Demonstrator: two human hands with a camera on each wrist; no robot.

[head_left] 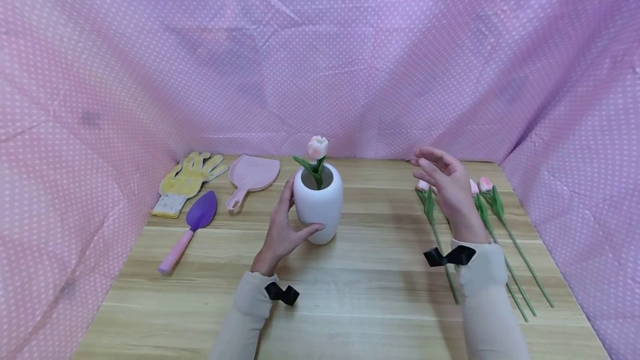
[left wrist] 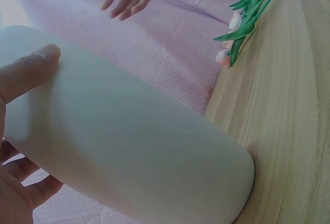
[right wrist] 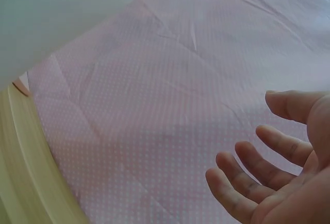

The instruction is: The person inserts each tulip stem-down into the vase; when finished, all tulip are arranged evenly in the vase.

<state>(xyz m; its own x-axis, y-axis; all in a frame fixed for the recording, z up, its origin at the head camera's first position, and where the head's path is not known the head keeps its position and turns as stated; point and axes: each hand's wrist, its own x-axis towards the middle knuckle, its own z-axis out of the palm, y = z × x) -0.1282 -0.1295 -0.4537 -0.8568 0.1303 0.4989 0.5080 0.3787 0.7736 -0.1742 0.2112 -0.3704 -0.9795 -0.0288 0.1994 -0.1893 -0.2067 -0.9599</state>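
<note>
A white vase (head_left: 320, 213) stands upright on the wooden table with one pale pink tulip (head_left: 318, 149) in it, leaning slightly left. My left hand (head_left: 284, 231) holds the vase from its left side, thumb across the front and fingers around the far side; the left wrist view shows the thumb against the white wall (left wrist: 129, 126). Held in the air to the right, my right hand (head_left: 452, 196) has loosely bent, spread fingers and nothing in them, as the right wrist view confirms. Beneath it lie several pink tulips (head_left: 495, 204) with long green stems, partly hidden by the hand and forearm.
On the left lie a yellow glove (head_left: 187, 179), a purple trowel (head_left: 201, 211) with a pink handle, and a pink dustpan-shaped scoop (head_left: 254, 172). Pink dotted cloth (head_left: 320, 71) hangs behind the table and along both sides.
</note>
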